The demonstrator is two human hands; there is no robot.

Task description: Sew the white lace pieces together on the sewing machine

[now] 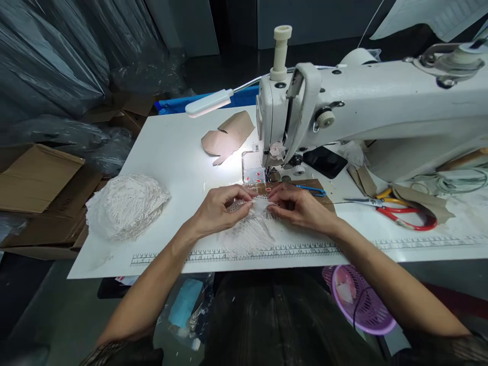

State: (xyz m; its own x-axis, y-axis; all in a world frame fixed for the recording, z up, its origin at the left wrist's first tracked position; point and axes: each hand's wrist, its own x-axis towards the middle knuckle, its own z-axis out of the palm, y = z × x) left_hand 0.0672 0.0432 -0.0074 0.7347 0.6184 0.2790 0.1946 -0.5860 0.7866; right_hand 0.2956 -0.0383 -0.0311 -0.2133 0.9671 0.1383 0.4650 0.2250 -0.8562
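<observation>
White lace fabric [249, 235] lies on the table in front of the sewing machine [280, 112], its upper edge raised between my two hands. My left hand [224, 207] pinches that edge from the left with thumb and forefinger. From the right, my right hand [295, 206] pinches the same edge, a short gap away from the left fingertips. Both hands are just in front of the machine's needle area. Beside my right hand lies a blue-handled tool [311, 190], partly hidden. A round pile of white lace pieces [127, 206] rests at the left of the table.
Red-handled scissors [409, 213] and a black phone [325, 161] lie to the right. Brown paper patterns [229, 134] sit behind, under a lamp [209, 103]. A printed ruler [297, 251] runs along the front edge. Below hangs a purple basket [366, 305]; cardboard boxes [41, 183] stand left.
</observation>
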